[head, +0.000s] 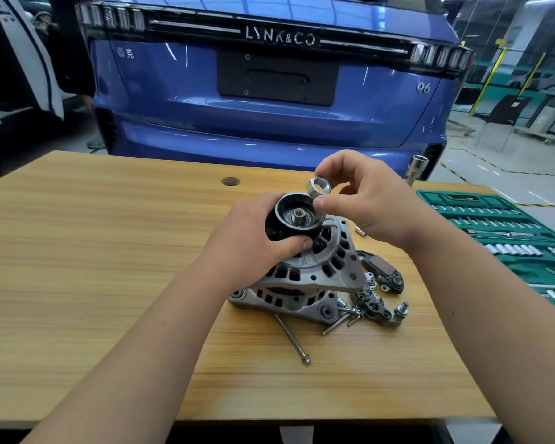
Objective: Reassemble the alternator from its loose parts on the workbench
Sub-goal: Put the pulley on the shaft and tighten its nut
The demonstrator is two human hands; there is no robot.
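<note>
green case point(430, 197) holds sockets point(513, 249), seemingly — right hand point(374, 200) pinches nut point(318, 187).

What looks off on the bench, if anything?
Nothing damaged or spilled. The alternator sits tilted on the table, bolts scattered loose beside it. The right hand pinches a nut near the pulley, which the left hand grips.

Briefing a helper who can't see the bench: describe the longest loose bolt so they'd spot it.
On the wooden workbench, find the alternator in the middle. The long bolt lies in front, nearest the person; the other bolts are much shorter.
</note>
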